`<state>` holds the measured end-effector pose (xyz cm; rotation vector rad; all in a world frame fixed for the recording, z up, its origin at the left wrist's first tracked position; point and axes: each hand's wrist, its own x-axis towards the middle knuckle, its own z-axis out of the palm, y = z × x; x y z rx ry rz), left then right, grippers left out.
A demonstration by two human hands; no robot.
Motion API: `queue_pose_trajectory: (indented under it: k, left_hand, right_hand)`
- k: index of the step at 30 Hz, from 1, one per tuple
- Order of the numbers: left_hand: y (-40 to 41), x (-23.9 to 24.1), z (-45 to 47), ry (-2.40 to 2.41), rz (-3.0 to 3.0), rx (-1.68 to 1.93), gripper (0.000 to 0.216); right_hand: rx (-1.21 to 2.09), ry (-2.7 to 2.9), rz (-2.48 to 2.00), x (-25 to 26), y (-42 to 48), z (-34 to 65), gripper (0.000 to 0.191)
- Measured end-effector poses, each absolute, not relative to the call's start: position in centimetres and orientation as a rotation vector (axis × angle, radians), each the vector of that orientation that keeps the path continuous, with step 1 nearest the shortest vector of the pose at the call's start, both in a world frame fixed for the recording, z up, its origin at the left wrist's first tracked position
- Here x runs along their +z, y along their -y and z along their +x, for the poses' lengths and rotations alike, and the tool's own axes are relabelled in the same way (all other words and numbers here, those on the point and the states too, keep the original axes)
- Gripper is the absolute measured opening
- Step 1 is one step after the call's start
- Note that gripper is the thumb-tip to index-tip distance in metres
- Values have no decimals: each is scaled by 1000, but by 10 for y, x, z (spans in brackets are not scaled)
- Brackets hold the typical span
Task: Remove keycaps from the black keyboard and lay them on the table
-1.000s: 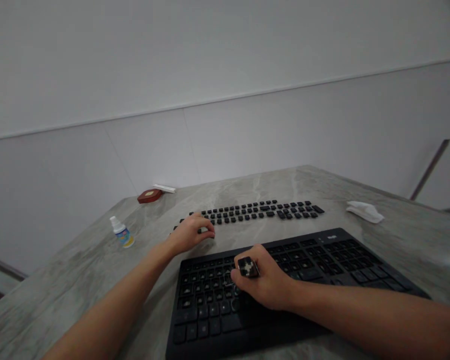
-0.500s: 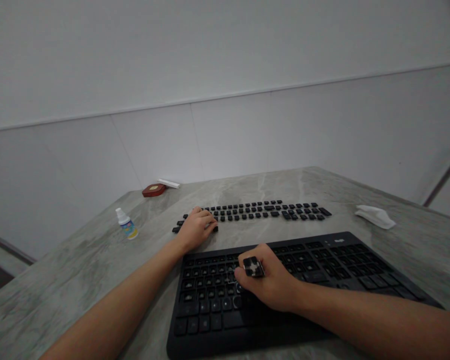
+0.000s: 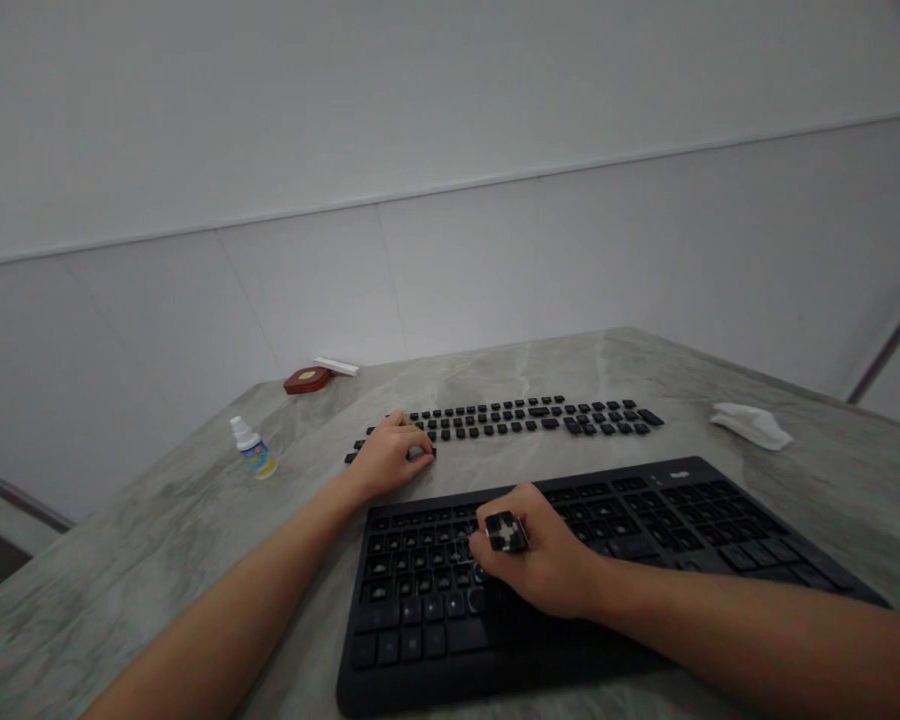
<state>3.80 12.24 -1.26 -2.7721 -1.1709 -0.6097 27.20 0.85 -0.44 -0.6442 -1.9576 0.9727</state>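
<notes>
My right hand (image 3: 536, 555) is closed in a fist over the keyboard (image 3: 412, 690), wrapped round what looks like a keycap puller (image 3: 505, 531). Its square dark end with shiny metal pieces sticks out above the thumb, and thin wire shows below near the keys. On the black keyboard, most upper rows are bare sockets, while the lowest rows at the left and some number-pad keys still carry caps. Beyond it, my left hand (image 3: 394, 455) rests on the table with thumb and fingers closed at a black keycap (image 3: 432, 454), at the left end of the loose keycaps (image 3: 487, 430).
The keycaps lie in several rows on the grey marbled table (image 3: 157, 560). A small white spray bottle (image 3: 255, 450) stands at the left. Behind it are a reddish-brown case (image 3: 307, 380) and a white strip (image 3: 337, 367). A crumpled white tissue (image 3: 751, 425) lies at the right.
Almost nothing has moved. Both hands keep their places, and the view has shifted very slightly.
</notes>
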Motion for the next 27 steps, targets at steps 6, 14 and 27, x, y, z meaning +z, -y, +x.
queue_pose_trajectory:
  k: [6,14,27]
  left_hand:
    - [-122,-3,34,1366,-2721,-488,26]
    - [-121,7,33,1495,-2706,-335,47]
    - [-120,7,35,1474,-2698,-239,43]
  right_hand:
    - [976,1958,-644,-5,-9,272,32]
    - [1000,1951,-643,-3,-8,272,31]
    - [1096,1866,-759,-4,-9,271,31]
